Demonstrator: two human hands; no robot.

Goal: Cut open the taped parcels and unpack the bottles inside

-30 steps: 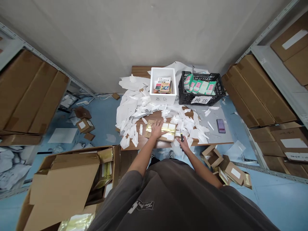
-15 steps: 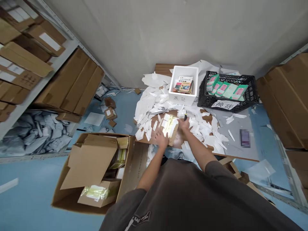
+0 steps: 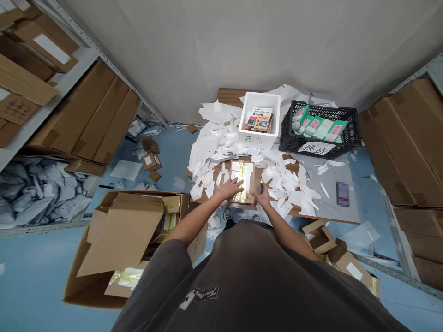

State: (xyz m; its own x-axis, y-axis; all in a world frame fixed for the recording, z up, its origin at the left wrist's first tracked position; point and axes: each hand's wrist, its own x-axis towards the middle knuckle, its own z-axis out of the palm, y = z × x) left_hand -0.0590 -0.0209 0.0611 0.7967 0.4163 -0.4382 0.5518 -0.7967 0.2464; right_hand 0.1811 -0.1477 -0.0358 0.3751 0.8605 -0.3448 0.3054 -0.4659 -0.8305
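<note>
A small cardboard box (image 3: 247, 171) with a white label under yellowish tape lies flat on the wooden table (image 3: 226, 94), squared up in front of me. My left hand (image 3: 231, 188) is open, its outstretched fingers resting on the box's left side. At the near right corner my right hand (image 3: 263, 197) touches the box, fingers closed around a slim black and yellow utility knife (image 3: 261, 186) that points away from me. The knife's blade is too small to make out. Torn white paper scraps (image 3: 277, 184) surround the box.
Behind the box stand a white bin (image 3: 244, 127) of books and a black crate (image 3: 287, 133) of green packets. A large open carton (image 3: 78, 276) with taped boxes sits at my left. Loaded shelves (image 3: 81, 60) flank the left; large cartons (image 3: 391, 138) stack on the right.
The box has turned from a slant to lie straight. My left hand has slid farther onto its left side, and my right hand has come down to its near right corner, keeping the knife.
</note>
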